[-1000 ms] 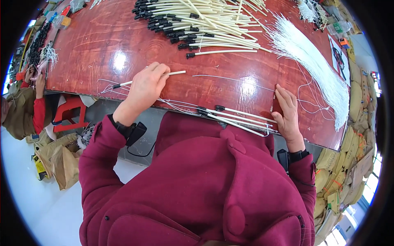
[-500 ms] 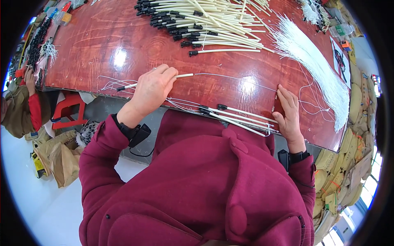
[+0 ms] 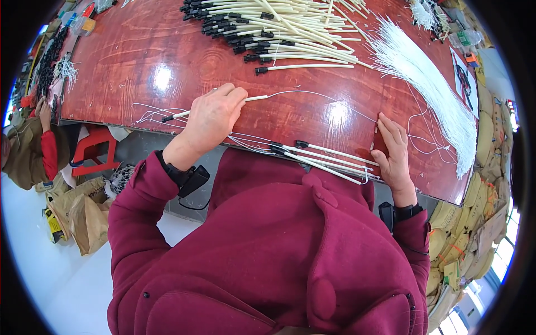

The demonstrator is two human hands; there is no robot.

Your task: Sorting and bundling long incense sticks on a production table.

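At the near edge of the red-brown wooden table (image 3: 312, 120), the right hand (image 3: 393, 151) lies flat, fingers together, beside a few cream black-tipped tubes (image 3: 326, 159). The left hand (image 3: 215, 117) fingers clamp one cream black-tipped tube (image 3: 178, 115). A heap of such tubes (image 3: 285, 33) lies at the far edge.

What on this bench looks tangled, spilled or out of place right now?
Nothing looks spilled or damaged. Loose thin white wires curl untidily at the table's near edge by the left hand, which holds a black-tipped cream tube. The right hand lies flat.
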